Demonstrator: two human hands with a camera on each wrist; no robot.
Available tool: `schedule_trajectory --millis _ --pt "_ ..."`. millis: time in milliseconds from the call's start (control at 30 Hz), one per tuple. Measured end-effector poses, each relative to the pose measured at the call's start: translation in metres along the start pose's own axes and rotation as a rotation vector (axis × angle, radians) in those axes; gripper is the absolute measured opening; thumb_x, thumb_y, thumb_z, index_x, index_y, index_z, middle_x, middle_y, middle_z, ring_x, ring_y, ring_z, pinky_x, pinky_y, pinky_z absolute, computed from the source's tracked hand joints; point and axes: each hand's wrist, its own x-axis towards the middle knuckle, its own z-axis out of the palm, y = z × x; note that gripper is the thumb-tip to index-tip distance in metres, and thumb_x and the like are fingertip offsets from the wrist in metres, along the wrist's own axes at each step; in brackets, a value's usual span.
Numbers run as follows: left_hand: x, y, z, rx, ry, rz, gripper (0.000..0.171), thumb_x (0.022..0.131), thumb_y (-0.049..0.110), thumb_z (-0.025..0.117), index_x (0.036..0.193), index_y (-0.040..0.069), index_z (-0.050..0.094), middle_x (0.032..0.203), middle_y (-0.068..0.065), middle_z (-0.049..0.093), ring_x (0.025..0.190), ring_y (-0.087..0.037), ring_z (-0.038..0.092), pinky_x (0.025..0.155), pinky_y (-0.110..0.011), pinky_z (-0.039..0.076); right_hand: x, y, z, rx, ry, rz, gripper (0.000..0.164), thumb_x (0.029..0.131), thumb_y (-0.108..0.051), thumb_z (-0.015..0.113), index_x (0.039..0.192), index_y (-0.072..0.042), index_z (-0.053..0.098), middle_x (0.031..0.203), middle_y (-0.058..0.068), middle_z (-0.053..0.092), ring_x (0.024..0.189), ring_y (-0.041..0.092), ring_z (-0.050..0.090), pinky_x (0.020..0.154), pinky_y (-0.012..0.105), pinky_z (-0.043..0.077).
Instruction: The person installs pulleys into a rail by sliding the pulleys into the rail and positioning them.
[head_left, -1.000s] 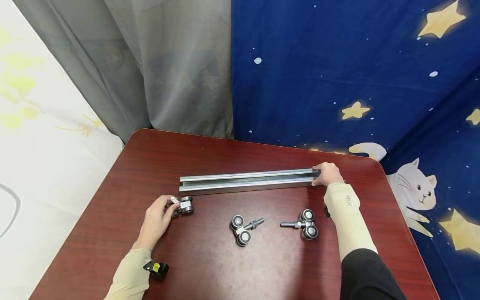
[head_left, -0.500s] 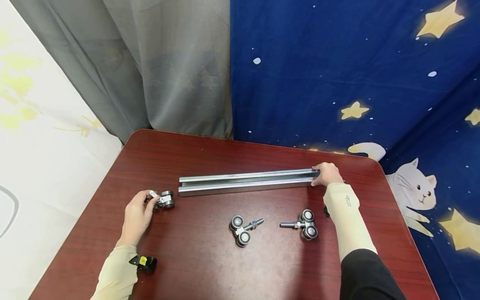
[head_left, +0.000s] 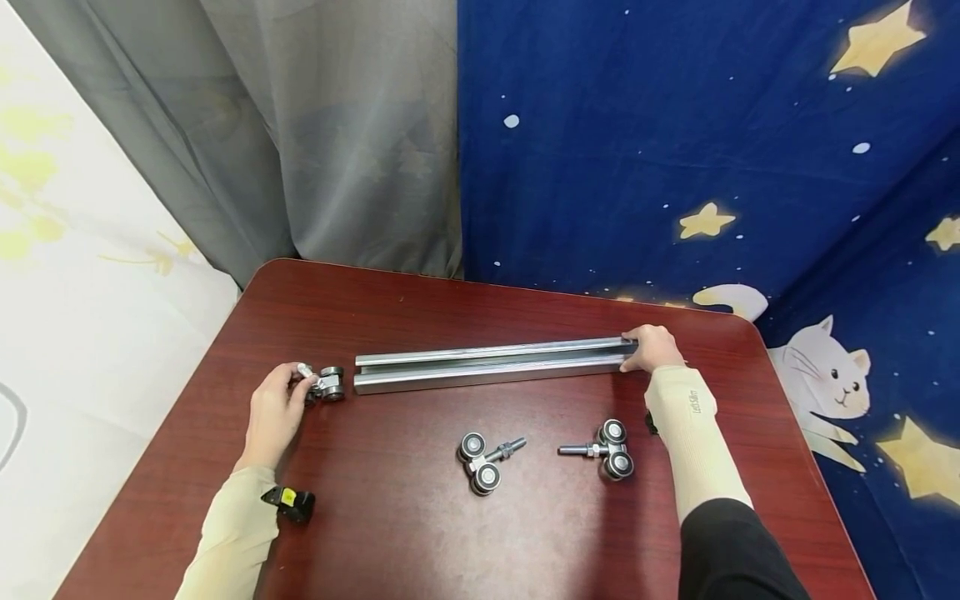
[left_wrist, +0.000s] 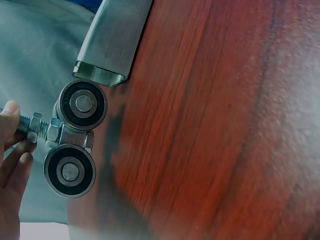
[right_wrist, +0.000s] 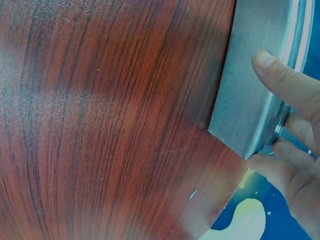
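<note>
My left hand [head_left: 272,415] pinches the threaded bolt of a wheeled trolley roller [head_left: 331,383], just off the left end of a steel channel rail [head_left: 450,380]. In the left wrist view, the roller's wheels [left_wrist: 70,171] face the camera, and the upper one sits close by the cut end of the rail [left_wrist: 112,42]. Whether they touch I cannot tell. At the rail's other end, my right hand [head_left: 654,348] grips it; the right wrist view has the thumb [right_wrist: 280,75] on the rail's side wall [right_wrist: 240,85] and the other fingers about its slotted side and end.
Two more trolley rollers lie on the red-brown table [head_left: 390,517]: one roller [head_left: 480,463] near the middle with its bolt rightward, another roller [head_left: 617,450] farther right with its bolt leftward. Curtains [head_left: 367,150] hang behind the table's far edge.
My left hand has carried the roller leftward from in front of the rail's left end, then slightly away from me, level with that end. My right hand and the rail stay put.
</note>
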Motion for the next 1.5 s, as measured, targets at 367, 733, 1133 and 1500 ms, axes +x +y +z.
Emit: schedule_trajectory --millis 367,733,1133,1500 --pt "0.011 0.003 0.011 -0.01 -0.013 0.009 0.014 0.079 -0.001 0.066 0.091 -0.003 0.058 0.081 -0.015 0.058 0.071 -0.022 0.051 0.064 -0.026 0.035 -0.004 -0.005 -0.003 0.002 0.003 0.007 0.067 0.06 -0.017 0.082 0.119 0.003 0.057 0.12 0.026 0.054 0.112 0.045 0.045 0.092 0.054 0.038" --pt "0.015 0.008 0.017 -0.015 -0.033 0.033 0.015 0.078 -0.002 0.066 0.09 -0.004 0.057 0.08 -0.016 0.057 0.072 -0.026 0.053 0.065 -0.035 0.037 -0.003 -0.004 -0.002 -0.007 0.001 0.014 0.069 0.06 -0.017 0.083 0.12 0.002 0.056 0.12 0.026 0.053 0.11 0.045 0.047 0.091 0.054 0.039" --pt "0.013 0.012 0.024 -0.019 -0.05 0.032 0.014 0.078 -0.002 0.066 0.089 -0.003 0.057 0.079 -0.015 0.057 0.072 -0.025 0.053 0.064 -0.035 0.038 -0.002 -0.004 -0.001 -0.007 0.007 0.013 0.068 0.059 -0.017 0.083 0.12 0.002 0.057 0.12 0.026 0.053 0.111 0.044 0.047 0.091 0.053 0.039" --pt "0.015 0.015 0.032 -0.028 -0.067 0.044 0.013 0.078 -0.002 0.066 0.088 -0.001 0.058 0.079 -0.014 0.058 0.072 -0.025 0.054 0.064 -0.036 0.04 -0.003 -0.005 -0.002 0.0 0.011 0.007 0.068 0.059 -0.016 0.083 0.12 0.002 0.057 0.12 0.026 0.053 0.111 0.044 0.047 0.092 0.053 0.039"
